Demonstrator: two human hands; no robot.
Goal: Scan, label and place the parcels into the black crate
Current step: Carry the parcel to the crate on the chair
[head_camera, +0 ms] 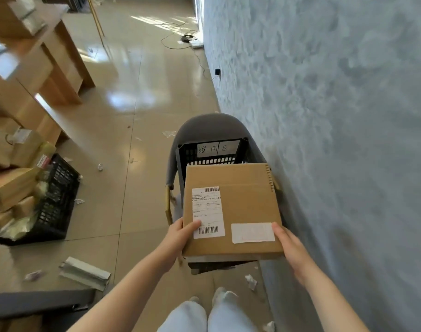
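A flat cardboard parcel (232,209) is held level over the black crate (211,152), which is set on a grey chair (204,128). The left hand (180,236) grips the near left edge, thumb on the printed shipping label (208,212); its barcodes are visible, the text unreadable. The right hand (289,248) grips the near right corner beside a blank white sticker (252,232). A handwritten sign (217,148) is fixed inside the crate.

"退回区" on black crate (211,152) sign
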